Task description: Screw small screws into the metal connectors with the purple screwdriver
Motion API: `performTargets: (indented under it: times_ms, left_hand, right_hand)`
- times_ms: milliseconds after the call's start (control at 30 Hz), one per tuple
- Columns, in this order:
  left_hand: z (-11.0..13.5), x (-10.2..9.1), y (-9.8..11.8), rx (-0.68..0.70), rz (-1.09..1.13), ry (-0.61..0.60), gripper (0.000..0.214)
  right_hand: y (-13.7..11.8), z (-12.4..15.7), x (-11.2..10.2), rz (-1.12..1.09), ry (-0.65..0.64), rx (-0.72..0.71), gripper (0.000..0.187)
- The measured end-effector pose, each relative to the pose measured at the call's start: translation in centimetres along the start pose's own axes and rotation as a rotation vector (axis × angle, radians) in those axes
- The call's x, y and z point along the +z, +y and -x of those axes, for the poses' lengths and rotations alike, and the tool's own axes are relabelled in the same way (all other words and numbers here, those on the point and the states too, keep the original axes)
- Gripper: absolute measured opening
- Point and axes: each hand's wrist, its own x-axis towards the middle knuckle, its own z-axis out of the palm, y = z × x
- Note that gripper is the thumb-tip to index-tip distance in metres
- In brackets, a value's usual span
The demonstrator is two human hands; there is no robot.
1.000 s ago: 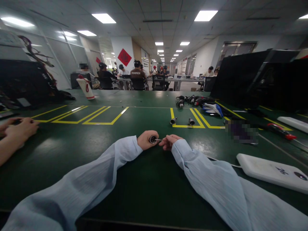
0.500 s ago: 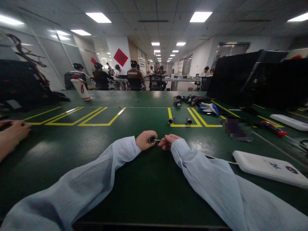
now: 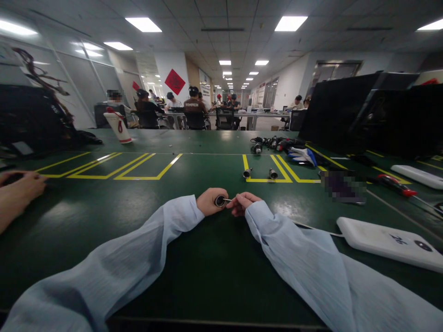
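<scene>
My left hand (image 3: 208, 201) is wrapped round a round metal connector (image 3: 219, 201), whose dark open end faces me. A thin metal rod (image 3: 227, 199) is pinched in the fingers of my right hand (image 3: 242, 203); its tip reaches to the connector's opening. Whether the tip is inside or only at the rim, I cannot tell. Beyond my hands, two small metal connector parts, one on the left (image 3: 247, 173) and one on the right (image 3: 273, 174), lie by the yellow tape lines.
A pile of dark cabled connectors (image 3: 266, 144) and blue-white pliers (image 3: 302, 156) lie farther back. On the right are a red-black screwdriver (image 3: 394, 184) and a white power bank (image 3: 387, 240) with a cable. Another person's hand (image 3: 22, 191) rests at the left. A paper cup (image 3: 118, 127) stands behind.
The rod is tilted more steeply, and my right fingers are slightly closer to the connector. The left hand keeps its grip. The whole view has shifted slightly.
</scene>
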Motion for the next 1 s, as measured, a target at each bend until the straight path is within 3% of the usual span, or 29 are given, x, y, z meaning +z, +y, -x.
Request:
performTargets:
  times_ms: [233,600,833,1000]
  left_hand:
    - [-0.07,0.02,0.03,0.011,0.084,-0.026,0.008]
    - [-0.16,0.06,0.11,0.004,0.125,0.003,0.01]
    - [-0.16,0.06,0.1,-0.033,0.074,0.001,0.011]
    - [-0.14,0.06,0.21,-0.052,0.096,0.023,0.013]
  right_hand:
    - [-0.26,-0.34,-0.51,-0.08,-0.05,0.085,0.03]
    - [-0.64,0.04,-0.48,-0.106,-0.07,0.051,0.027]
    - [-0.72,0.57,0.12,0.036,0.043,-0.069,0.034]
    - [-0.38,0.44,0.29,0.046,0.075,-0.05,0.037]
